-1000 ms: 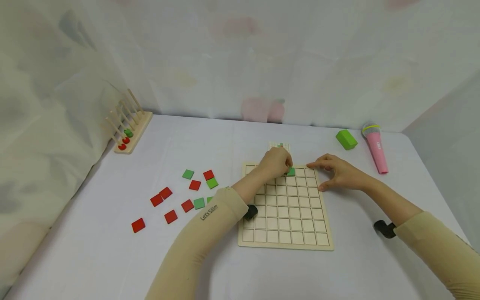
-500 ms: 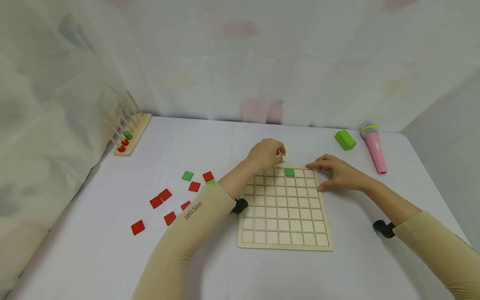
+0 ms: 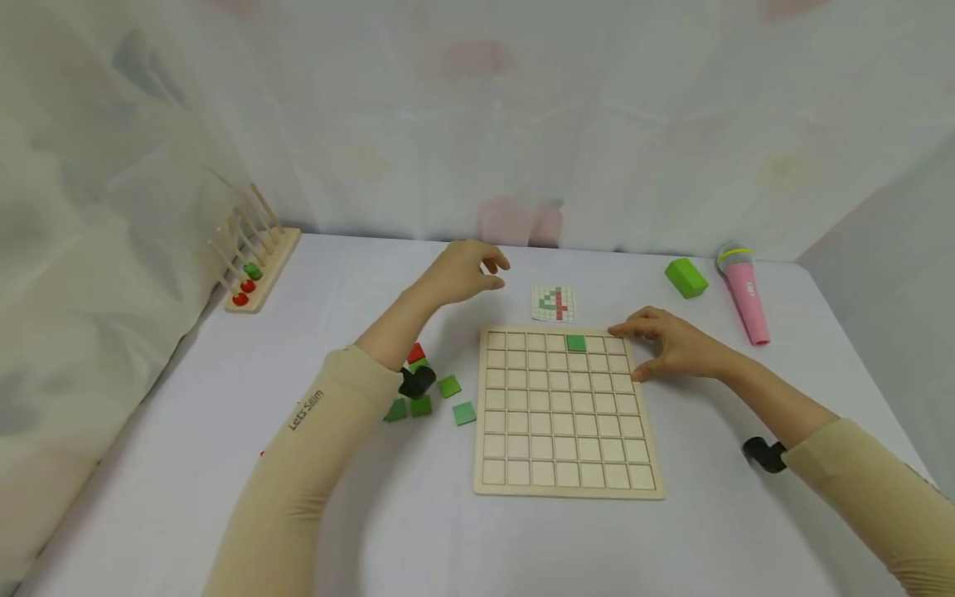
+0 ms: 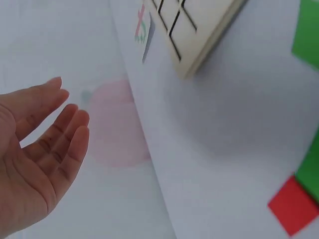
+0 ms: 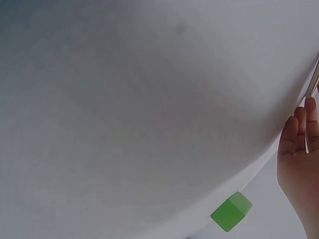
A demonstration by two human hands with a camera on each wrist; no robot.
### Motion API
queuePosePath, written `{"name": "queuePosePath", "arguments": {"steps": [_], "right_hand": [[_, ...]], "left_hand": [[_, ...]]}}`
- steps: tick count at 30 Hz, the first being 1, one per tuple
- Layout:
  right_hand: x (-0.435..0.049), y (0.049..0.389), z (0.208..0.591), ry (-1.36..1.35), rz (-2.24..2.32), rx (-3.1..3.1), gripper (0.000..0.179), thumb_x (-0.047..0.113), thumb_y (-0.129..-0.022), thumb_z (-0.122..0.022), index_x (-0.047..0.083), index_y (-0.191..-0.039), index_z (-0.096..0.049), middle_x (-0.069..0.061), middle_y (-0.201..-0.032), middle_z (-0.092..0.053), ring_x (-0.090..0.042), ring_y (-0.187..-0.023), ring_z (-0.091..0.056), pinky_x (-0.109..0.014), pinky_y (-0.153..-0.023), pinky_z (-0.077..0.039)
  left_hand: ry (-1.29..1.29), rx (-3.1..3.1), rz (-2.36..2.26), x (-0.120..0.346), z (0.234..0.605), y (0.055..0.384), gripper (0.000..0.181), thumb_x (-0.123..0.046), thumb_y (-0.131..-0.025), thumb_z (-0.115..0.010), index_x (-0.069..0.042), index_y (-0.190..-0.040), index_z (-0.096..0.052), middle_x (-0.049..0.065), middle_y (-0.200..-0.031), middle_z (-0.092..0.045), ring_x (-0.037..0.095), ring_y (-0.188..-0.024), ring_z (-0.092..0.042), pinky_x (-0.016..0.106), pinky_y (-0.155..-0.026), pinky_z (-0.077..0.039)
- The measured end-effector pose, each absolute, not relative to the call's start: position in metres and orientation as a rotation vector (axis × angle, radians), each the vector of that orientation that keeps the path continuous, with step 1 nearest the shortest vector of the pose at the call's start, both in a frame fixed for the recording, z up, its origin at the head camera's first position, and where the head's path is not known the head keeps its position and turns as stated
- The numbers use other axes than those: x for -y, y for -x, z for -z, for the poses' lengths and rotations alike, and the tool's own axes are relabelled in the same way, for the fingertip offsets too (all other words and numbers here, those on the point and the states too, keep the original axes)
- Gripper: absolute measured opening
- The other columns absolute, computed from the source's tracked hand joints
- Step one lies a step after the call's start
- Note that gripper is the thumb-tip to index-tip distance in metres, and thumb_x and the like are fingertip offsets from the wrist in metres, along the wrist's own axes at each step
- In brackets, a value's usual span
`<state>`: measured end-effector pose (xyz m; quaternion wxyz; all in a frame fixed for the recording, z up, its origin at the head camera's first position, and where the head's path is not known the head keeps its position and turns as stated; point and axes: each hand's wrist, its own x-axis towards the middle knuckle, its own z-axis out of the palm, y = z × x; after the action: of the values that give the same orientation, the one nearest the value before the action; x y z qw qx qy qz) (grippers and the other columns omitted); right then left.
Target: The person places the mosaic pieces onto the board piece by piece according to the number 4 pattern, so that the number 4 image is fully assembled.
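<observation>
A pink microphone (image 3: 747, 300) lies near a green block (image 3: 686, 278)

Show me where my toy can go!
Bare white tabletop borders the near edge of the square wooden grid board, and lies between the white grid card and green rectangular block. Left of the board is crowded with red and green square tiles.

The pale wooden grid board (image 3: 563, 412) lies flat, apart from the worktop's (image 3: 537, 547) far edge; one green tile (image 3: 576, 342) fills its far row's fifth place from the left edge.
</observation>
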<state>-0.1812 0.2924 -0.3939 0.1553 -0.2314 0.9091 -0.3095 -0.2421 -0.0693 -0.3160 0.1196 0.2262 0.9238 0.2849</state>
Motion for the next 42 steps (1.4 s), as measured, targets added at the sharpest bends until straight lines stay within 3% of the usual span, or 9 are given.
{"name": "queuePosePath", "arguments": {"steps": [5, 18, 32, 42], "right_hand": [[-0.293, 0.181, 0.394, 0.667, 0.875, -2.614, 0.073, 0.033, -0.068, -0.089, 0.017, -0.134, -0.062, -0.006, -0.126, -0.057, -0.012, -0.111, -0.045, -0.027, -0.091, -0.038], [-0.294, 0.181, 0.398, 0.655, 0.888, -2.612, 0.075, 0.034, -0.067, -0.089, 0.017, -0.134, -0.062, -0.006, -0.126, -0.055, -0.013, -0.112, -0.045, -0.026, -0.091, -0.038], [-0.293, 0.183, 0.400, 0.689, 0.838, -2.643, 0.074, 0.035, -0.067, -0.090, 0.017, -0.133, -0.062, -0.006, -0.125, -0.056, -0.013, -0.112, -0.045, -0.028, -0.091, -0.039], [-0.293, 0.183, 0.400, 0.698, 0.855, -2.636, 0.073, 0.032, -0.067, -0.090, 0.016, -0.133, -0.063, -0.006, -0.125, -0.057, -0.014, -0.111, -0.045, -0.027, -0.089, -0.040]], "left_hand": [[-0.645, -2.645, -0.873, 0.100, 0.308, 0.247, 0.029, -0.017, -0.094, -0.065, -0.008, -0.121, -0.067, 0.015, -0.123, -0.066, 0.029, -0.113, -0.062, 0.043, -0.095, -0.050], [-0.558, -2.563, -0.709, 0.183, 0.315, 0.246, 0.022, -0.022, -0.094, -0.065, -0.010, -0.111, -0.072, 0.008, -0.116, -0.071, 0.023, -0.108, -0.063, 0.045, -0.096, -0.048], [-0.547, -2.382, -0.714, 0.238, 0.346, 0.232, 0.027, -0.011, -0.089, -0.065, -0.013, -0.115, -0.072, 0.008, -0.127, -0.066, 0.031, -0.127, -0.052, 0.055, -0.105, -0.041], [-0.607, -2.304, -0.746, 0.248, 0.358, 0.225, 0.033, -0.004, -0.083, -0.069, -0.012, -0.115, -0.071, 0.009, -0.123, -0.067, 0.029, -0.117, -0.055, 0.042, -0.097, -0.045]]}}
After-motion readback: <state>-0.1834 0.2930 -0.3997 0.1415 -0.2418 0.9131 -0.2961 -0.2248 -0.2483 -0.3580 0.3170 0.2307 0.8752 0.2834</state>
